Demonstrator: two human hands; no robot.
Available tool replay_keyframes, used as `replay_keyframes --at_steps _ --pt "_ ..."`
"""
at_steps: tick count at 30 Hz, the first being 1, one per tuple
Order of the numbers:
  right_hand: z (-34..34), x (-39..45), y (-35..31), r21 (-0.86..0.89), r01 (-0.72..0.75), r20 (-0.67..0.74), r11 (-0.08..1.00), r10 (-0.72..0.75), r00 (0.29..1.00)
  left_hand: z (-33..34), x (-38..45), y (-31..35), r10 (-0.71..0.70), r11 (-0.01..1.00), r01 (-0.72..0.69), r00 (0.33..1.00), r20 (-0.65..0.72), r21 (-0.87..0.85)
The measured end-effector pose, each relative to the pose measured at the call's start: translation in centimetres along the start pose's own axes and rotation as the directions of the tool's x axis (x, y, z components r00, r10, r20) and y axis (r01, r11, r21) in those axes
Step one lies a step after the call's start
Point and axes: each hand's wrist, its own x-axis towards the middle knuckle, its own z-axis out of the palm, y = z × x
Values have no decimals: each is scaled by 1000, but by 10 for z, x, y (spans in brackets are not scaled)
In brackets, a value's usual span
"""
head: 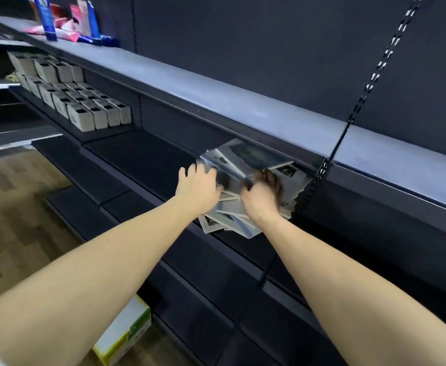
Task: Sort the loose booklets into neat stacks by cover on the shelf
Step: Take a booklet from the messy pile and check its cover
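A messy pile of loose booklets (pixel 225 220) with white covers and dark pictures lies on a dark shelf (pixel 142 157), partly tucked under the shelf above. A raised bundle of booklets (pixel 245 157) is tilted up above the pile. My left hand (pixel 199 187) grips the bundle's left end, fingers curled over its edge. At the bundle's lower right side my right hand (pixel 262 198) holds on, its fingers pushed in among the booklets and partly hidden. The picture is blurred around the hands.
The grey upper shelf (pixel 243 107) overhangs the pile. Rows of white boxes (pixel 84 112) fill the dark shelf at left. Pink and blue packages (pixel 66 19) stand top left. A slotted upright (pixel 348 122) runs right of the pile. A yellow-green box (pixel 126 331) sits below.
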Motion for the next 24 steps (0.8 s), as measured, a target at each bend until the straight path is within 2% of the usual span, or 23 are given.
replay_keyframes --at_steps 4,7,12,15,20,24 --pt "9 23 -9 -20 -96 63 995 97 993 3 30 -6 58 998 -59 996 -65 -12" --pt "20 36 -12 -64 -190 98 980 196 976 8 53 -13 150 986 -155 985 -80 -59" --pt "41 34 -19 -149 -253 -4 956 255 967 15 81 -26 256 952 -252 967 4 -174" --pt "40 30 -30 -131 -321 -63 938 316 947 16 99 -31 297 935 -279 953 56 -219" --pt "41 17 -40 -106 -325 -154 940 307 939 18 128 -33 278 953 -252 948 155 -168" --pt "41 5 -47 -65 -328 -174 942 313 934 26 135 -35 328 939 -300 928 177 -167"
